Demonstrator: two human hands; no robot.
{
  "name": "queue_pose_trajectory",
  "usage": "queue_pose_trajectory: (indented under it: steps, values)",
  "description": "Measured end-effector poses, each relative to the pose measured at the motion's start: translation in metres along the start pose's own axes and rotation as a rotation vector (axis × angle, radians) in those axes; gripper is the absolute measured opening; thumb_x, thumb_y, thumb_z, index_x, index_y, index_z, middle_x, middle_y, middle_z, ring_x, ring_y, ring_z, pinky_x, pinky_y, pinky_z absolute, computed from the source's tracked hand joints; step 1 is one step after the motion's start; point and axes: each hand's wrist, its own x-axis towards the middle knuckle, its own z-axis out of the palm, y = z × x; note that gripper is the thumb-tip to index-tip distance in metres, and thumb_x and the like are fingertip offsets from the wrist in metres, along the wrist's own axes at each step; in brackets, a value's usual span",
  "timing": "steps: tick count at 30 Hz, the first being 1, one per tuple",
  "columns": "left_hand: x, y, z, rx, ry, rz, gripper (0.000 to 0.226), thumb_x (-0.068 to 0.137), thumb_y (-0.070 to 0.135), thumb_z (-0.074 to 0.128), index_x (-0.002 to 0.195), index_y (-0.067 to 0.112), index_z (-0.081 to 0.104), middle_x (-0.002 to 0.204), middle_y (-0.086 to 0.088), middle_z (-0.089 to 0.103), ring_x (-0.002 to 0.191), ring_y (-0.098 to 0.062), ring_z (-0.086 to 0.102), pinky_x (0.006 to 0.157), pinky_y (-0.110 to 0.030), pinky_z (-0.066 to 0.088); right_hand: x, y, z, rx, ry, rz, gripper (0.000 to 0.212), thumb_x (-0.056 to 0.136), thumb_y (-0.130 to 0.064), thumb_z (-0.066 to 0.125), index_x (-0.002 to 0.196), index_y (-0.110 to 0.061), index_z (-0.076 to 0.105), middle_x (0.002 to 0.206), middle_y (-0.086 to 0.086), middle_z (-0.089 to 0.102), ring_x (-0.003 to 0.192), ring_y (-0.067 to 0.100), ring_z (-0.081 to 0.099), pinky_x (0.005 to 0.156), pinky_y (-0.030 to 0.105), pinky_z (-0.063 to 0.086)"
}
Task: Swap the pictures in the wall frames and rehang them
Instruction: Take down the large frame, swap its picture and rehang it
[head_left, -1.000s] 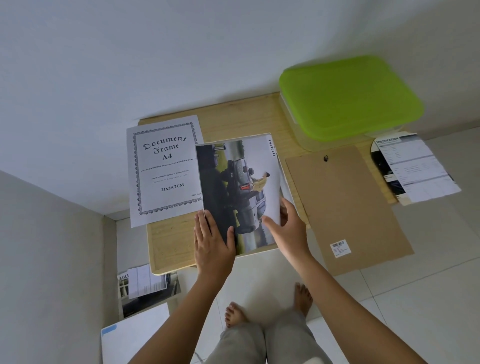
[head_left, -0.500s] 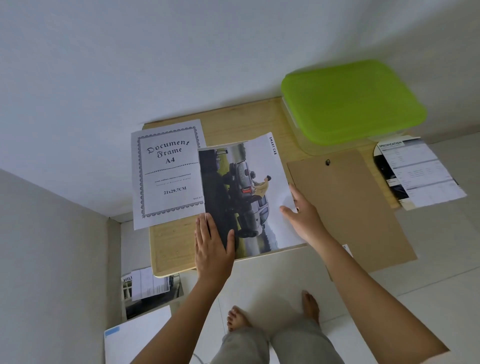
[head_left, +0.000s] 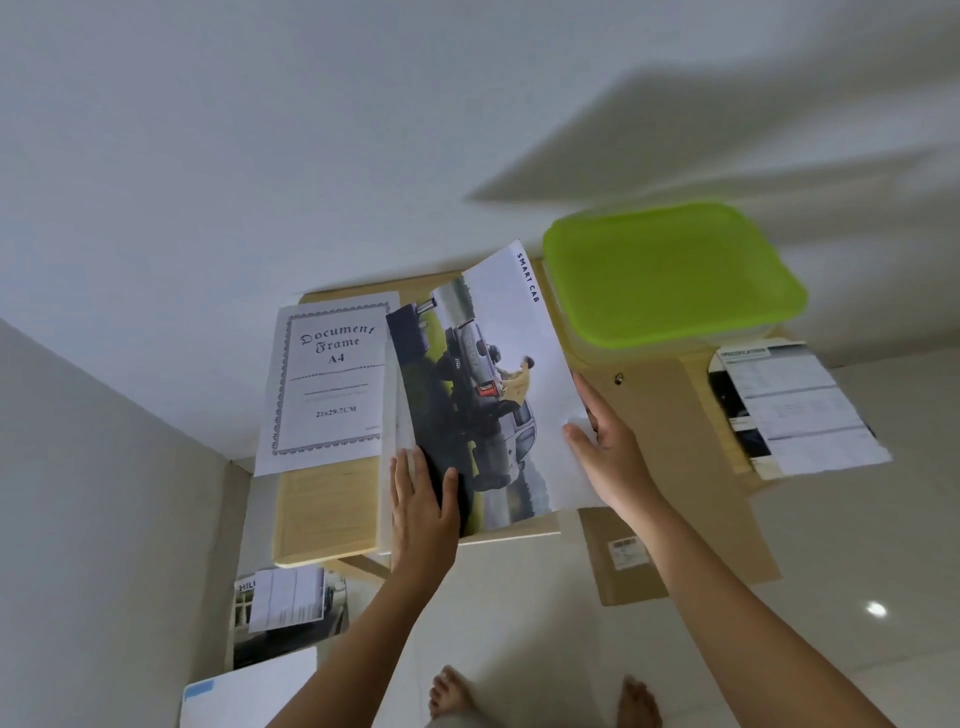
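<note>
The clear box with the green lid (head_left: 670, 275) stood at the far right of the wooden table (head_left: 322, 514). Its lid was on, and you could not make out what was inside.

The car picture (head_left: 488, 395) lay over the middle of the table. Its long axis ran away from you toward the wall and leaned a little right at the far end. The truck scene sat sideways to you, with the "SMART CAB" caption along the far right edge.

Your left hand (head_left: 421, 509) lay flat on the picture's near left corner, fingers straight and thumb spread. Your right hand (head_left: 608, 447) held the right edge, with the thumb on the print and the fingers just past the edge.

The picture overlapped the right side of the "Document Frame A4" sheet (head_left: 330, 379). It also hid the left edge of the brown backing board (head_left: 691, 467), whose near end hung past the table. The fine print on the specification sheet (head_left: 795, 410) at far right was too blurred to read. Another print (head_left: 285, 608) on the floor lay partly under the table.
</note>
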Motion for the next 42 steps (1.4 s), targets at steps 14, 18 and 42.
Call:
queue_pose_trajectory:
  steps: [14,18,42]
  values:
    - [-0.054,0.178,0.15,-0.39,-0.231,-0.083,0.049,0.093,0.012,0.052,0.139,0.019,0.037,0.133,-0.001,0.05,0.116,-0.02,0.053,0.096,-0.043,0.049,-0.055,0.08,-0.253,-0.222,0.147,0.287,0.057,0.092,-0.009,0.051,0.144,-0.022,0.029,0.149,-0.001,0.032,0.138,0.019,0.03,0.104,0.026,0.029]
    - [-0.069,0.206,0.199,-0.365,-0.321,-0.135,0.049,0.09,0.011,0.056,0.136,0.018,0.039,0.128,-0.003,0.053,0.114,-0.022,0.053,0.097,-0.041,0.048,-0.063,0.113,-0.302,-0.314,0.171,0.387,0.053,0.091,-0.01,0.053,0.141,-0.016,0.035,0.146,0.005,0.039,0.134,0.024,0.037,0.103,0.031,0.035]
    - [-0.056,0.261,0.285,-0.202,-0.306,-0.134,0.053,0.089,0.006,0.057,0.139,0.014,0.038,0.135,-0.003,0.038,0.12,-0.018,0.048,0.099,-0.03,0.042,-0.013,0.172,-0.372,-0.472,0.204,0.479,0.049,0.091,-0.007,0.05,0.138,-0.008,0.038,0.132,0.015,0.036,0.112,0.027,0.049,0.083,0.02,0.034]
